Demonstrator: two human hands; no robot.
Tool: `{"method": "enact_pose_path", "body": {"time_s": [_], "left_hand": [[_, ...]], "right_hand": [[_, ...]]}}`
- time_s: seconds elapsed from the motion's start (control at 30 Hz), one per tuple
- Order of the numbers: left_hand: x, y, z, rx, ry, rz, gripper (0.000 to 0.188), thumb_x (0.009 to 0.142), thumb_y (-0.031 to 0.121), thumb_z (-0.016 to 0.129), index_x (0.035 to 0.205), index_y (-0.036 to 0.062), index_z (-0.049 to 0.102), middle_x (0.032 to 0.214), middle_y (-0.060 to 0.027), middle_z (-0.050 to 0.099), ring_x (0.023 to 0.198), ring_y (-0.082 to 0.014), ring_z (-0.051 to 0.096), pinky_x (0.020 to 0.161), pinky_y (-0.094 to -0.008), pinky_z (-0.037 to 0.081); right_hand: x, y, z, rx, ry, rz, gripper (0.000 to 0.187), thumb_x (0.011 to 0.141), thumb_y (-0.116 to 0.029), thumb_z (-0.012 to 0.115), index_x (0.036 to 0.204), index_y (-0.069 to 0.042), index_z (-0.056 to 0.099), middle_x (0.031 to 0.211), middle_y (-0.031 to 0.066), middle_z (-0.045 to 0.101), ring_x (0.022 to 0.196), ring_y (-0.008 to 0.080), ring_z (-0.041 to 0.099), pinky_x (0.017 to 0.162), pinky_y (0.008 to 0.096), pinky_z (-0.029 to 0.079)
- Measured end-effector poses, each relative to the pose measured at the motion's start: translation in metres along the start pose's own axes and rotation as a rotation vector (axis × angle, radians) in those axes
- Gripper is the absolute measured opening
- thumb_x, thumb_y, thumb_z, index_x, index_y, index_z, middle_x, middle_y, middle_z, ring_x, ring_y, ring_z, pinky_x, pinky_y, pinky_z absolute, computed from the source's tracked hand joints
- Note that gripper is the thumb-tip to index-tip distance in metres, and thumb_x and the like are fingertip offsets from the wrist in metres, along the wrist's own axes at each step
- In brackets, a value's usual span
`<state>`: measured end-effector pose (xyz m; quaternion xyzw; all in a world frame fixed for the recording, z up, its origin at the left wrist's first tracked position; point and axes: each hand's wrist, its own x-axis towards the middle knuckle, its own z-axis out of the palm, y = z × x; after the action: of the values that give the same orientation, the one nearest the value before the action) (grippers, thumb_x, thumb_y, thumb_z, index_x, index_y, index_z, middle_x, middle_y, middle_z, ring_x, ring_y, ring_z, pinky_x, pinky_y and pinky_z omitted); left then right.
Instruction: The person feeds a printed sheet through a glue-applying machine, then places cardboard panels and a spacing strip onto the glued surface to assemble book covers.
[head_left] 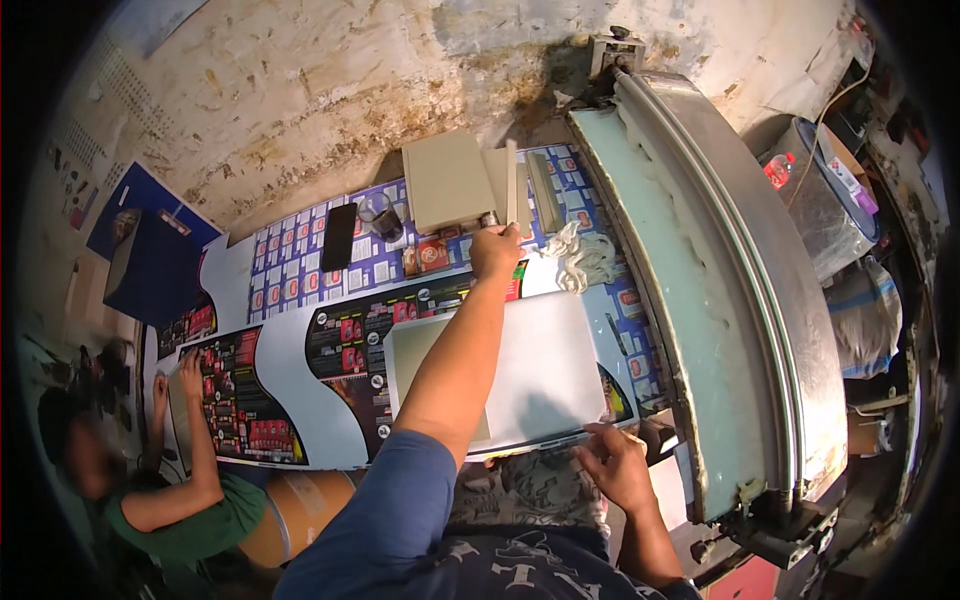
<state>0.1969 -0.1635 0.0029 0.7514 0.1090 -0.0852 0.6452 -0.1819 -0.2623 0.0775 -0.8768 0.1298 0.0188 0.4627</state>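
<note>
Head view: the person's left arm crosses the table from the near side, its forearm slanting far and slightly right over a white sheet (pixel 545 360). At its end the left hand (pixel 496 252) has its fingers closed around the near end of a narrow pale strip (pixel 512 180), which points toward the far wall (pixel 340 110). The right arm is bent; the right hand (pixel 620 470) sits low by the table's near edge, just beside the white sheet's near right corner. Its fingers are loosely bent, thumb apart, with nothing visible in them; whether a fingertip touches the sheet is hard to tell.

The white sheet lies over black-and-red printed sheets (pixel 245 385), and its surface right of the forearm is bare. Around the left hand, room is tight: a grey-beige block (pixel 447 180) and a small red box (pixel 432 255) are near on the left, a crumpled white cloth (pixel 580 258) near on the right. Farther left stand a glass (pixel 381 220) and a dark phone (pixel 340 237). A machine's long green bed (pixel 680 280) bounds the right side. At far left, a co-worker's hands (pixel 190 375) rest at the printed sheets.
</note>
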Motion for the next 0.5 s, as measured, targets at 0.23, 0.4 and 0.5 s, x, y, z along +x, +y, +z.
{"method": "enact_pose_path", "body": {"time_s": [0.23, 0.4, 0.5], "left_hand": [[-0.092, -0.005, -0.044, -0.205, -0.05, 0.083, 0.025, 0.1, 0.021, 0.063, 0.105, -0.0023, 0.071, 0.094, -0.0091, 0.074, 0.069, -0.0158, 0.071, 0.06, -0.0275, 0.057], [-0.227, -0.024, -0.088, -0.224, -0.34, -0.148, 0.032, 0.104, 0.029, 0.061, 0.111, -0.0012, 0.07, 0.102, -0.0072, 0.075, 0.079, -0.0116, 0.068, 0.071, -0.0255, 0.054], [-0.272, -0.081, -0.103, -0.225, -0.402, -0.092, 0.033, 0.104, 0.028, 0.062, 0.116, -0.0016, 0.07, 0.103, -0.0059, 0.075, 0.079, -0.0097, 0.066, 0.073, -0.0253, 0.053]], "right_hand": [[0.047, -0.017, -0.004, -0.003, 0.172, -0.084, 0.031, 0.091, -0.011, 0.074, 0.117, 0.003, 0.067, 0.083, 0.0129, 0.073, 0.071, 0.0171, 0.069, 0.066, 0.031, 0.053], [0.124, -0.023, 0.008, 0.128, 0.337, -0.283, 0.044, 0.099, -0.013, 0.064, 0.139, 0.004, 0.056, 0.11, 0.0161, 0.074, 0.091, 0.0204, 0.071, 0.083, 0.0323, 0.057], [0.157, -0.052, 0.016, 0.369, 0.163, -0.208, 0.051, 0.099, -0.01, 0.063, 0.145, 0.005, 0.048, 0.11, 0.0161, 0.074, 0.092, 0.0193, 0.071, 0.084, 0.0321, 0.057]]}}
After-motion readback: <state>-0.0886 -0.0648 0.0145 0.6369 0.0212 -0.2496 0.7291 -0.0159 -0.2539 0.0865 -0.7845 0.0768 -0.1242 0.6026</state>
